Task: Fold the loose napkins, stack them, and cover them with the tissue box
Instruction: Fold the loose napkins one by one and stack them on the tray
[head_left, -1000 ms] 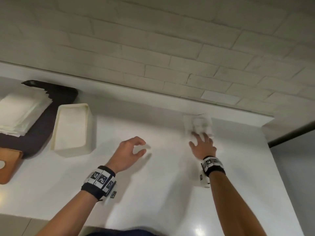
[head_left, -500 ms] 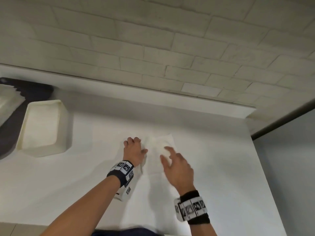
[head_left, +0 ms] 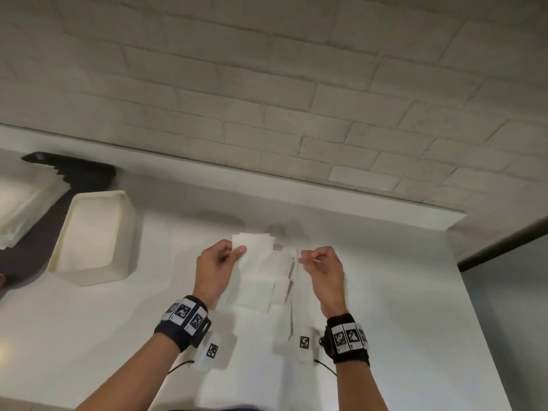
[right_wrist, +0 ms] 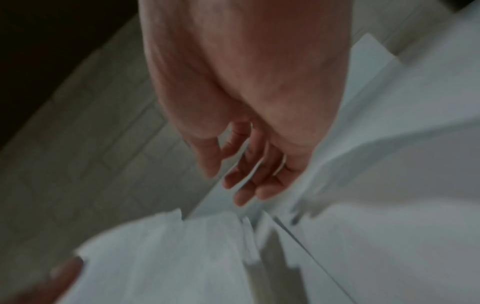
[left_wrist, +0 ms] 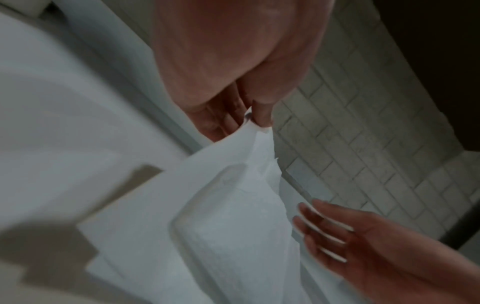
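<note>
A white napkin hangs partly unfolded above the white counter. My left hand pinches its top left corner between thumb and fingers; the left wrist view shows the pinch and the napkin draping down. My right hand is beside the napkin's right edge with its fingers loosely spread and nothing between them. A cream tissue box lies with its open side up at the left. Folded napkins are stacked at the far left.
The stack rests on a dark tray beside the box. A pale brick wall backs the counter. The counter's right edge drops off to a grey floor.
My right hand drew the napkin from the back of the counter toward the middle. My left hand took hold of its corner and lifted it off the surface. The right hand rose beside it.
</note>
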